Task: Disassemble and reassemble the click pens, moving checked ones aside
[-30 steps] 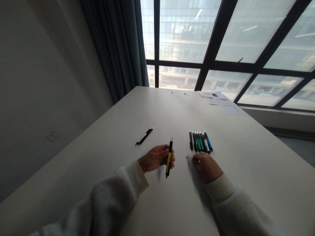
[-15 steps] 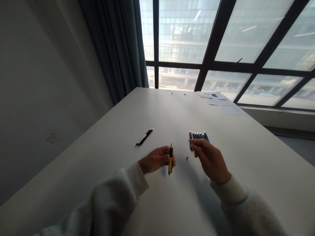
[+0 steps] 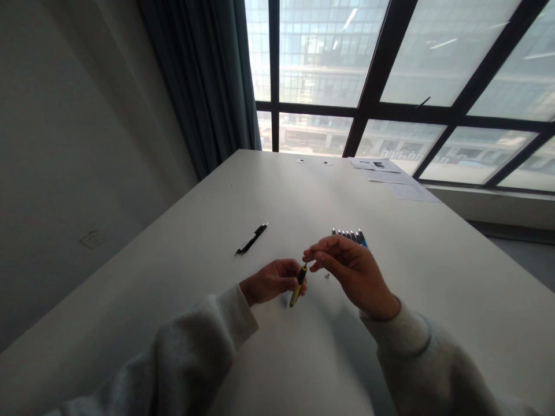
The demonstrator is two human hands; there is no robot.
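My left hand [image 3: 277, 281] is closed around a yellow-and-black pen [image 3: 297, 288], held tilted with its narrow end up. From that upper end sticks a thin refill [image 3: 306, 264], and the fingertips of my right hand [image 3: 352, 271] are pinched together at it. A small cone-shaped pen tip [image 3: 326, 276] lies on the table just below my right fingers. Behind my right hand is a row of several dark pens [image 3: 347, 233], partly hidden by it; the rightmost shows blue.
Two black pens [image 3: 251, 240] lie side by side on the white table [image 3: 277, 202], left of the hands. Printed papers [image 3: 385, 173] are at the far right edge, and two small white discs [image 3: 328, 163] near the far edge. A window and curtain stand beyond.
My right hand has moved left from beside the pen row to the top of the yellow-and-black pen, its fingertips now at the refill. The pen in my left hand has tilted.
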